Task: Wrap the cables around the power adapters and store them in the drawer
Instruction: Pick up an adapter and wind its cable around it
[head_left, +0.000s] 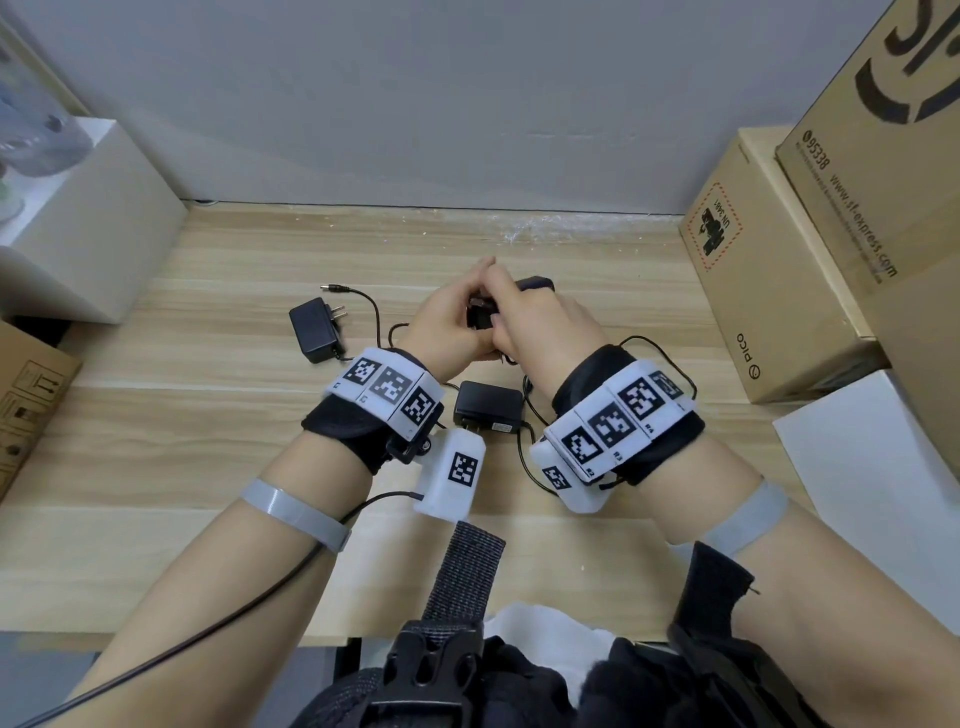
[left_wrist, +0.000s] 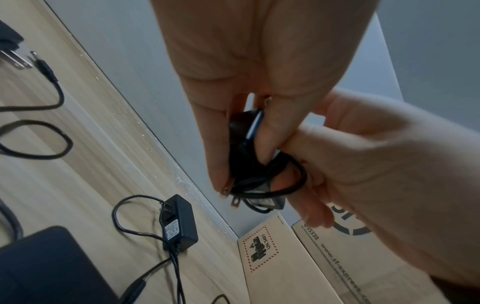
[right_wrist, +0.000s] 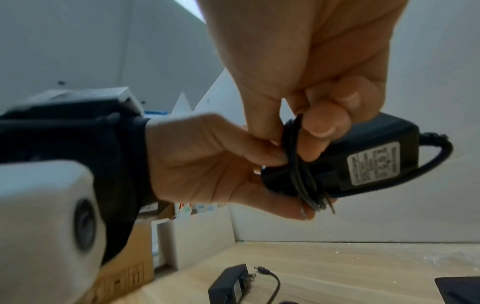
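Note:
A black power adapter (head_left: 480, 317) (right_wrist: 363, 156) is held above the wooden table (head_left: 208, 467) between both hands. My left hand (head_left: 449, 325) (left_wrist: 246, 61) grips its plug end, the prongs sticking out below the fingers. My right hand (head_left: 540, 322) (right_wrist: 311, 51) pinches the thin black cable (right_wrist: 298, 164) (left_wrist: 298, 170), which lies in several turns around the adapter body. Three more adapters lie on the table with loose cables: one at the left (head_left: 314, 330), one between my wrists (head_left: 488, 408), and one beyond my right hand (head_left: 535, 283) (left_wrist: 179, 222). No drawer is in view.
Stacked cardboard boxes (head_left: 779, 270) stand at the right with a white sheet (head_left: 872, 467) in front of them. A white box (head_left: 88, 218) and a cardboard box (head_left: 26, 400) sit at the left. A grey wall closes the back edge of the table.

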